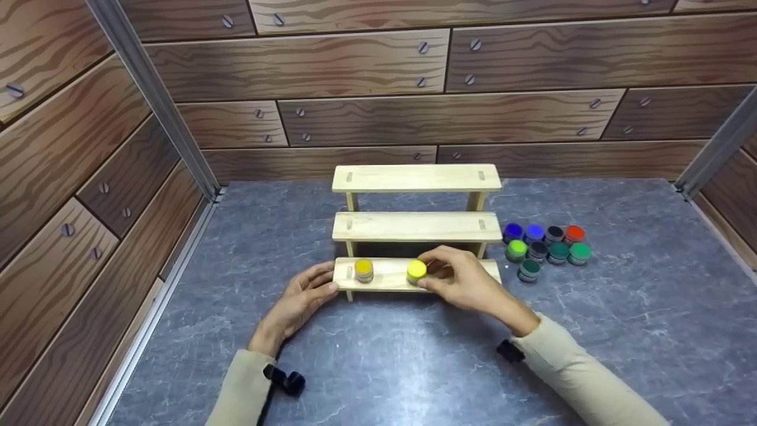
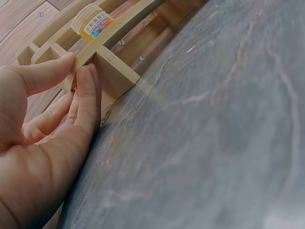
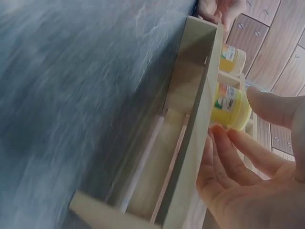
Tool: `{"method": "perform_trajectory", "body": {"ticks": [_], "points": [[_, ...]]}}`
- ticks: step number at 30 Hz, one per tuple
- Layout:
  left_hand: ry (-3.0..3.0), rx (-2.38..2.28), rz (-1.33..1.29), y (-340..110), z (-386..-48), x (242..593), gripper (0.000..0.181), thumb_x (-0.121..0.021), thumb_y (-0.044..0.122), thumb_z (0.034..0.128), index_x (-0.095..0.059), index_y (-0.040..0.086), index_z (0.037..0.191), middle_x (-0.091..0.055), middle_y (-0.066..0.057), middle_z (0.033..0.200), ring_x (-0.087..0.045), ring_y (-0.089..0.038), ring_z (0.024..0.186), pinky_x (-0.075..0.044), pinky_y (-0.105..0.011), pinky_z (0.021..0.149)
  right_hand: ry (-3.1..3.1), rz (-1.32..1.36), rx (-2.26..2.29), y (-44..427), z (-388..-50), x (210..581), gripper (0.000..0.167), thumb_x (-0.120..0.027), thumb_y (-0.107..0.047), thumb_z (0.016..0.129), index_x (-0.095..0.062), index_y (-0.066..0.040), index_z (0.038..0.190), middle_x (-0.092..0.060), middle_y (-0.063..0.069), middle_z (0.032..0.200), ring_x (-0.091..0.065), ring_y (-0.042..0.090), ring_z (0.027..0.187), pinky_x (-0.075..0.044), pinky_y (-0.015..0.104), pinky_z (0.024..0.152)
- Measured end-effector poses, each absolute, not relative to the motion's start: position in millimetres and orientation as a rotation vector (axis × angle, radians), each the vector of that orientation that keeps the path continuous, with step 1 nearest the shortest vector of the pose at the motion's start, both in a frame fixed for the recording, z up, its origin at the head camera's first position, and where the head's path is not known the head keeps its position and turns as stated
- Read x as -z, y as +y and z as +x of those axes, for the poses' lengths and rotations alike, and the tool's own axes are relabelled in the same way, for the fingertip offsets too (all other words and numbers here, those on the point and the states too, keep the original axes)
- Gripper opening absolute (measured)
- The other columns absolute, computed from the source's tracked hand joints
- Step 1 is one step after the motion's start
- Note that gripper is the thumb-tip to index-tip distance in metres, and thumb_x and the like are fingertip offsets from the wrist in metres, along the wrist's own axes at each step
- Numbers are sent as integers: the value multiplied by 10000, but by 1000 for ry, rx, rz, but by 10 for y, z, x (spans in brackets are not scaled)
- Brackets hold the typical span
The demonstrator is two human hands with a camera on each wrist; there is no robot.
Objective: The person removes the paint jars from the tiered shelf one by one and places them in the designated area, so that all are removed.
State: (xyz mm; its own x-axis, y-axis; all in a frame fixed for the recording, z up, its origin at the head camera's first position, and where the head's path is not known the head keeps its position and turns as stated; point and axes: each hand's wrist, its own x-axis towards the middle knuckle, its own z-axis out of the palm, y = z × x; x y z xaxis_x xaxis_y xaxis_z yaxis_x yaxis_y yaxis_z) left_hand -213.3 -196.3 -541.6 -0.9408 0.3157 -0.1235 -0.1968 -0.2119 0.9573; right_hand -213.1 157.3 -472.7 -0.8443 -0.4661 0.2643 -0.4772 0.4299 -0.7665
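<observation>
A three-step wooden display stand [image 1: 417, 227] stands on the marbled tabletop. My left hand [image 1: 298, 302] grips the left end of its lowest step, the thumb on top and fingertips below the edge in the left wrist view. Near that end sits a darker yellow paint jar [image 1: 364, 271], its printed label [image 2: 97, 25] facing the left wrist camera. Around the middle of the same step stands a bright yellow paint jar [image 1: 416, 271]. My right hand [image 1: 464, 279] pinches this jar between thumb and fingertips; its label also shows in the right wrist view.
Several paint jars stand grouped on the tabletop right of the stand, including a red jar [image 1: 573, 234], a light green jar [image 1: 516, 249] and a dark green jar [image 1: 529, 270]. Wood-patterned panels [image 1: 355, 65] close off the back and sides.
</observation>
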Motion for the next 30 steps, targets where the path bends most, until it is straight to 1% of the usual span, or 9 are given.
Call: {"method": "perform_trajectory", "body": {"ticks": [5,9,15,22,26,30], "points": [[1722,-2211,155,-1936,-2136,5413,692,-652,-7,1020,-316,-97,1619,-428,-306,1608,-603,-165,1304,-538,-287,1121,-2666,824,-1411,1523,-2131,4726,325,-849,-130,925,-748,-27,1217,-748,96,1123,-751,252,978,-665,336,867],[1718,-2224,142,-1932,-2139,5414,687,-653,-12,1018,-322,-104,1613,-441,-304,1593,-605,-165,1295,-541,-289,1122,-2677,819,-1388,1513,-2114,4698,311,-849,-125,924,-753,-41,1208,-747,78,1109,-746,229,956,-659,295,840],[1715,-2229,125,-1963,-2125,5425,689,-653,-18,1014,-321,-106,1611,-446,-299,1585,-608,-169,1287,-542,-293,1124,-2666,832,-1381,1515,-2093,4669,298,-829,-111,939,-746,-48,1218,-739,71,1125,-739,237,984,-659,336,868],[1715,-2225,130,-1962,-2119,5411,689,-652,-21,1012,-323,-104,1612,-457,-290,1581,-611,-163,1286,-541,-299,1127,-2667,783,-1400,1770,-2017,4631,318,-806,-80,948,-726,-12,1248,-731,110,1171,-739,295,1050,-654,366,927],[1717,-2223,131,-1967,-2120,5404,689,-649,-21,1013,-321,-103,1613,-432,-297,1601,-609,-158,1291,-538,-299,1132,-2654,741,-1390,1978,-1982,4619,330,-807,-42,932,-723,6,1248,-738,120,1162,-742,313,1042,-659,371,918],[1718,-2219,132,-1965,-2119,5404,691,-649,-23,1013,-319,-103,1615,-427,-290,1609,-616,-150,1280,-538,-293,1129,-2636,707,-1332,2191,-1945,4606,340,-812,-6,914,-728,16,1243,-744,126,1156,-747,325,1023,-665,343,888]]}}
